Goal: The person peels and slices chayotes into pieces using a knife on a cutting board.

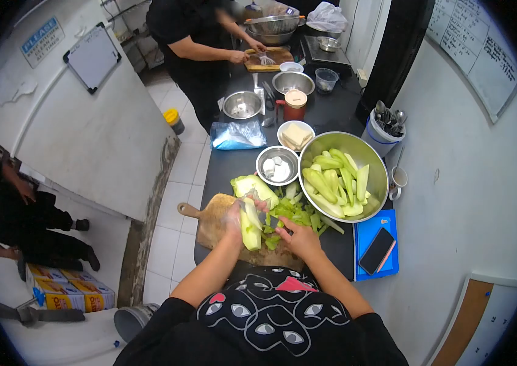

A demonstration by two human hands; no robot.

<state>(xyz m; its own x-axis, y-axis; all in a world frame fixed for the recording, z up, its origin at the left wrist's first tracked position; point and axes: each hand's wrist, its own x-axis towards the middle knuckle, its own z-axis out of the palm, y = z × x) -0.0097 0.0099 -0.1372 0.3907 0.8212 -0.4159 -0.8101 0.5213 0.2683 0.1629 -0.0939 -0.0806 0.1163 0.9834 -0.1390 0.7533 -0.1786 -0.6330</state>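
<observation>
My left hand [234, 218], in a clear plastic glove, is closed around a long pale green vegetable piece [250, 230] above the wooden cutting board [214, 218]. My right hand [301, 239] is closed on a knife [275, 224], its blade beside the piece and partly hidden. Green peelings [295, 212] are heaped behind my hands on the board's far side. Another pale green vegetable [248, 185] lies just beyond my left hand. To the right, a large steel bowl [381, 177] holds several peeled pieces [331, 177].
A small steel bowl [259, 165] with white pieces, a plate of pale blocks [296, 135], a red mug [295, 110] and a blue bag [238, 135] stand beyond. A phone [376, 251] lies right. A co-worker [191, 36] cuts at the far end; another person [20, 213] sits left.
</observation>
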